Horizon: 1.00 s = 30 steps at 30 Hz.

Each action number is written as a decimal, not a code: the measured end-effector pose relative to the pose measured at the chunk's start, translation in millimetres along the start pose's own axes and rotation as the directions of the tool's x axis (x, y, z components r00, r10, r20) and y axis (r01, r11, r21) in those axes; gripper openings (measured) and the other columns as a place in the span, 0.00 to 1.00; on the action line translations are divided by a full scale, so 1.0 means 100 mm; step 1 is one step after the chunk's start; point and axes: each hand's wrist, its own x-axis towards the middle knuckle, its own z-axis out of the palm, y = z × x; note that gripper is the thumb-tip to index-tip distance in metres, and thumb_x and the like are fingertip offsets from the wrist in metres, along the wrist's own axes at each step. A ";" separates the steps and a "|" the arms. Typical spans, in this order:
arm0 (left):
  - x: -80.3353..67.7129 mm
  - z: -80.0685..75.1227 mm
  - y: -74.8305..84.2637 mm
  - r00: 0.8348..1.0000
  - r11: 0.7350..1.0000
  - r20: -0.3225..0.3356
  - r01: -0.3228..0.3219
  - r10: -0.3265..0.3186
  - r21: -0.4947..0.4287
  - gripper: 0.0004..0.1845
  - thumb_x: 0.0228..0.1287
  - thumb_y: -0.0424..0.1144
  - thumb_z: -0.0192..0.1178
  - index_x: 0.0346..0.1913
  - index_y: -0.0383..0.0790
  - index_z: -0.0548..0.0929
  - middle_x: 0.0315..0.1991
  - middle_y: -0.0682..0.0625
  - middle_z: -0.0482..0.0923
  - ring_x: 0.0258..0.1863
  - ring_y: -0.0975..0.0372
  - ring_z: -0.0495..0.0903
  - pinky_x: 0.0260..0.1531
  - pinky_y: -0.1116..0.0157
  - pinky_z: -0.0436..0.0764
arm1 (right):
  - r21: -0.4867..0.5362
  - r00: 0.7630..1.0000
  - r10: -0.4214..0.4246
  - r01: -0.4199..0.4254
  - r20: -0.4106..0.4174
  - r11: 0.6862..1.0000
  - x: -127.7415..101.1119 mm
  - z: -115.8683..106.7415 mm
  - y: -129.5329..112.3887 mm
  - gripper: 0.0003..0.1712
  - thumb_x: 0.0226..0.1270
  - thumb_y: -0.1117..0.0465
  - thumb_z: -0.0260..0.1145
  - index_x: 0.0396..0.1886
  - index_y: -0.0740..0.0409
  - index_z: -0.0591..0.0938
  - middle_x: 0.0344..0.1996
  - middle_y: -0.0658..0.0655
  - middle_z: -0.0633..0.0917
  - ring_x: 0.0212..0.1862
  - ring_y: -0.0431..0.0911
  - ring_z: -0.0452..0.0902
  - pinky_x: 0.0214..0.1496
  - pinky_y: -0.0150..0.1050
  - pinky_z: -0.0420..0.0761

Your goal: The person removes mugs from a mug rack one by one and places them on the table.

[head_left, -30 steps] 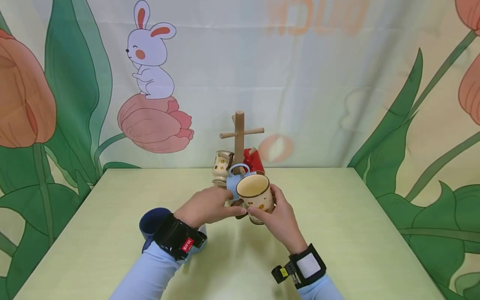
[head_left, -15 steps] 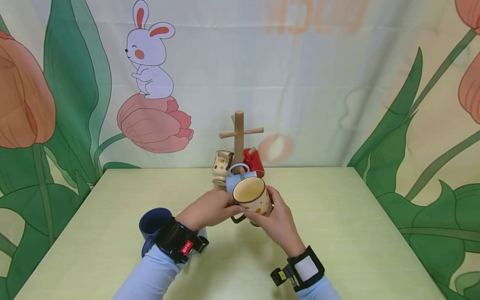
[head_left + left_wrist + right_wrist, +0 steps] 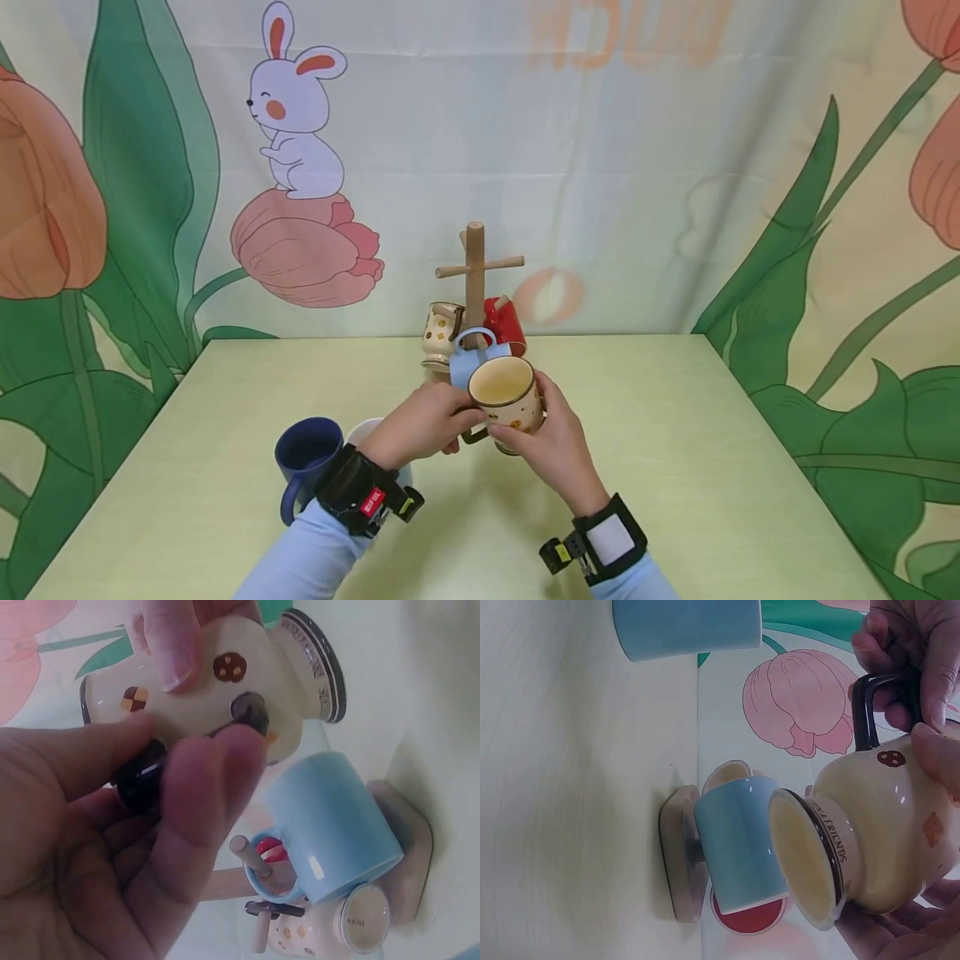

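Both hands hold a cream mug [image 3: 504,393] with cookie prints and a dark rim, tipped with its mouth toward me. My left hand [image 3: 461,417] pinches the mug's dark handle [image 3: 139,780] between thumb and fingers. The right hand [image 3: 521,414] wraps the mug's body [image 3: 870,840] from below and the right. Just behind stands a wooden mug tree [image 3: 474,275]. On its pegs hang a light blue mug [image 3: 463,367], a red mug [image 3: 504,321] and a small cream mug [image 3: 437,329]. The top pegs are bare.
A navy mug [image 3: 303,450] and a white mug [image 3: 365,432] stand on the pale green table [image 3: 675,467] by my left wrist. The tree's round wooden base [image 3: 679,862] sits near the table's far edge. A flower-and-rabbit backdrop [image 3: 300,150] rises behind the table.
The cream mug has shifted slightly left and tilted, and its handle now shows in my left fingers. My left wrist has moved, uncovering the white mug behind it.
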 end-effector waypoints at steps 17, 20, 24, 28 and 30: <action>-0.05 -0.01 0.05 0.994 0.996 -0.098 0.046 -0.039 0.072 0.08 0.72 0.38 0.60 0.35 0.38 0.84 0.18 0.54 0.73 0.18 0.65 0.73 0.19 0.67 0.69 | -0.037 0.999 -0.016 0.017 0.044 0.999 0.01 -0.03 -0.02 0.54 0.52 0.50 0.81 0.75 0.53 0.62 0.64 0.57 0.73 0.60 0.55 0.73 0.55 0.55 0.78; -0.06 -0.01 0.06 0.992 0.995 -0.119 0.052 -0.042 0.081 0.09 0.71 0.39 0.60 0.35 0.38 0.84 0.18 0.54 0.73 0.18 0.65 0.73 0.20 0.67 0.69 | -0.020 0.998 -0.030 0.031 0.053 0.999 0.02 -0.05 -0.02 0.54 0.53 0.50 0.80 0.75 0.53 0.62 0.66 0.57 0.71 0.63 0.56 0.72 0.58 0.57 0.76; -0.07 -0.02 0.07 0.985 0.992 -0.157 0.084 -0.069 0.093 0.09 0.71 0.40 0.61 0.35 0.38 0.84 0.19 0.54 0.73 0.18 0.64 0.74 0.20 0.67 0.70 | -0.018 0.997 -0.046 0.047 0.057 0.999 0.01 -0.08 0.00 0.53 0.54 0.50 0.79 0.75 0.55 0.61 0.69 0.58 0.69 0.66 0.57 0.70 0.61 0.57 0.74; -0.08 -0.06 0.07 0.975 0.988 -0.196 0.125 -0.105 0.092 0.08 0.70 0.40 0.62 0.37 0.38 0.84 0.19 0.53 0.73 0.19 0.63 0.73 0.21 0.65 0.70 | -0.042 0.998 -0.035 0.037 0.053 0.998 -0.01 -0.12 0.00 0.54 0.54 0.49 0.79 0.76 0.57 0.60 0.70 0.60 0.69 0.67 0.57 0.70 0.62 0.54 0.73; -0.09 -0.08 0.06 0.970 0.985 -0.208 0.147 -0.126 0.090 0.08 0.70 0.39 0.62 0.38 0.38 0.85 0.20 0.53 0.74 0.19 0.62 0.73 0.21 0.65 0.70 | -0.049 0.998 -0.026 0.029 0.052 0.998 0.00 -0.13 0.01 0.55 0.54 0.48 0.79 0.76 0.58 0.60 0.70 0.61 0.69 0.67 0.57 0.69 0.63 0.54 0.73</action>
